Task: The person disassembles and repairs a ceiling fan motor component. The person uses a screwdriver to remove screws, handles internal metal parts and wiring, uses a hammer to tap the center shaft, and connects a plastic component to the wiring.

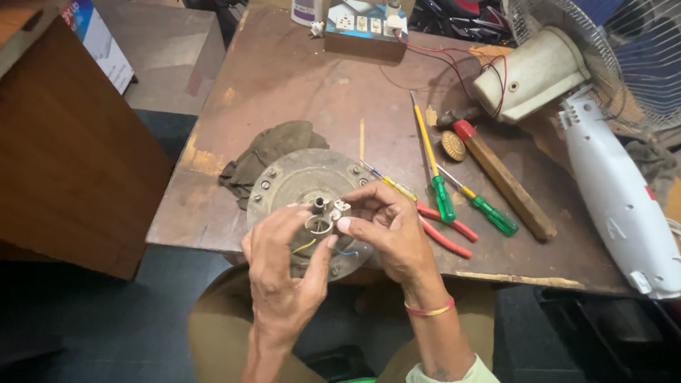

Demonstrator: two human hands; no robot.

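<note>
A round grey metal motor housing (301, 181) with bolts around its rim lies at the near edge of a worn brown workbench (298, 85). Both my hands are over its centre shaft (318, 204). My left hand (284, 262) pinches a small metal ring (319, 226) beside the shaft. My right hand (386, 223) holds a small white connector block (340, 207) between thumb and fingers. Yellow and blue wires (306, 245) run out from under my hands.
A dark rag (266, 152) lies behind the housing. To the right lie red-handled pliers (448, 228), green-handled screwdrivers (443, 198), a hammer (504, 177) and a white table fan (610, 177). A socket board (365, 25) sits at the far edge. A wooden cabinet (71, 149) stands left.
</note>
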